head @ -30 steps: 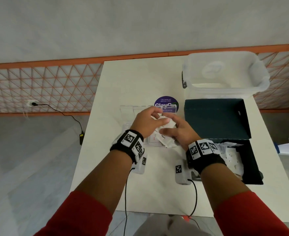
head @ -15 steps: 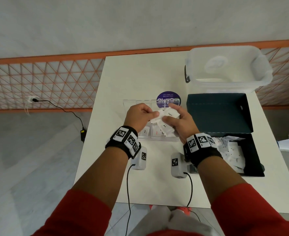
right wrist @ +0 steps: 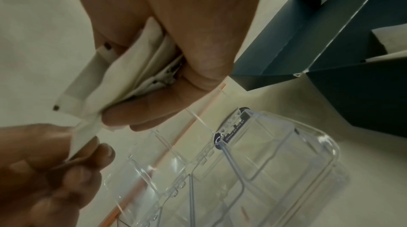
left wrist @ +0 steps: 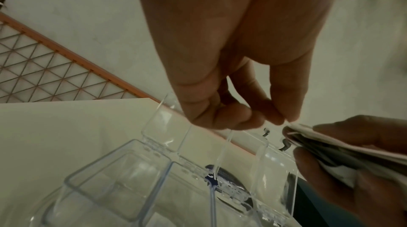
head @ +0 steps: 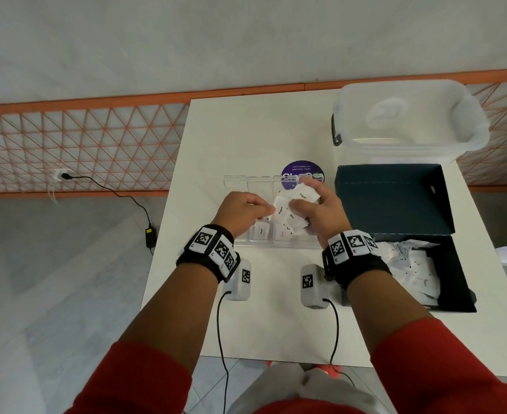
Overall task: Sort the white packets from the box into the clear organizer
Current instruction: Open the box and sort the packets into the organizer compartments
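My right hand point(head: 315, 210) grips a bunch of white packets point(head: 301, 198) above the clear organizer point(head: 246, 182); in the right wrist view the bunch point(right wrist: 123, 77) is fanned out under my thumb. My left hand point(head: 246, 212) pinches the edge of one packet point(head: 280, 210) marked Pepper, which still sits in the bunch. The left wrist view shows my fingertips point(left wrist: 284, 119) on that packet's corner point(left wrist: 295, 127). Two packets point(head: 261, 231) lie in the organizer's near compartments. The dark box point(head: 461, 279) to the right holds several more white packets point(head: 416, 270).
The box's open lid point(head: 389, 198) lies flat behind it. A lidded clear plastic tub point(head: 407, 121) stands at the table's far right. A round purple sticker point(head: 301, 171) sits behind the organizer. An orange mesh fence point(head: 82, 147) and a charger cable point(head: 121, 192) are left of the table.
Both hands rose a little and shifted away from me over the organizer. My left hand went from cupping the bunch to pinching one packet's edge.
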Available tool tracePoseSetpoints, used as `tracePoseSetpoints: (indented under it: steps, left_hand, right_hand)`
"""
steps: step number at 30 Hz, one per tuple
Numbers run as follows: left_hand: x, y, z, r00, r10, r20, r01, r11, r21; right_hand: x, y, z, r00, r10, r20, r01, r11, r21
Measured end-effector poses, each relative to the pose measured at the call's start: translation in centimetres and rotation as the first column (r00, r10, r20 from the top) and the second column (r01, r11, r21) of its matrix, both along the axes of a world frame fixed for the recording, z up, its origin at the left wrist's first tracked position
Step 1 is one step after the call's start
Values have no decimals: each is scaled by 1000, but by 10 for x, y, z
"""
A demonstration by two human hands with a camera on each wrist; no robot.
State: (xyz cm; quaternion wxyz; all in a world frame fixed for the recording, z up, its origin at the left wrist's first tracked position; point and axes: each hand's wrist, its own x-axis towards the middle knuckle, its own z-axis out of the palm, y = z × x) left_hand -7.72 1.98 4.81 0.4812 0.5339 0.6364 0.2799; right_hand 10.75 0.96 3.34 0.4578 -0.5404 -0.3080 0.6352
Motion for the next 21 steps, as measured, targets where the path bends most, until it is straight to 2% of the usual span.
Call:
tracePoseSetpoints:
  steps: [4, 8, 11, 15, 17, 21]
  left_hand:
    - [-10, 1, -13, 992, 88, -85, -86, 996, 33]
    - [-15, -4, -33, 969, 48, -242, -48, 999, 7]
    - [-11, -6, -49, 919, 38, -393, -37, 999, 10]
    - [0, -6, -57, 816, 4, -578, -44, 997, -56]
    - [6, -6, -57, 788, 13, -616, -56, 997, -50]
    - [11, -5, -58, 793, 16, -609, -73, 995, -69]
  right_hand:
    - [3, 2, -2, 997, -75, -29, 75, 997, -8]
    - [9, 2, -7, 991, -131, -40, 131, 991, -16]
    - [8, 2, -9, 990, -133, -36, 132, 991, -14]
    - [5, 4, -14, 991, -132, -29, 132, 991, -7]
    - [4, 4, -16, 992, -123, -17, 123, 992, -2]
    - [1, 5, -18, 993, -113, -22, 113, 994, -6]
